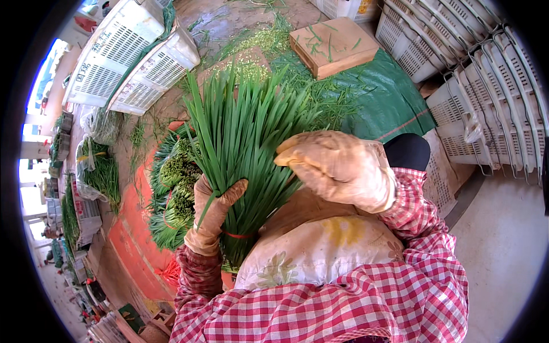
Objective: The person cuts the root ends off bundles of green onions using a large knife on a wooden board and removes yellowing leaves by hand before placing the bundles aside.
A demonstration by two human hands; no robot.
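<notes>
My left hand, in a tan work glove, is wrapped round a large bunch of garlic chives. The long flat leaves fan out upward and away from me, and a red band circles the bunch lower down. At the right edge of the leaves is my right hand, also gloved. Its fingers are stretched out together, slightly smeared, with nothing visible in them; whether they touch the leaves I cannot tell. Beyond my left hand lie several tied green bundles, their cut stem ends showing.
A floral cloth covers my lap. Ahead, a wooden block with leaf scraps stands on a green tarp. White plastic crates stand at left, more crates at right. Red strings lie on an orange mat.
</notes>
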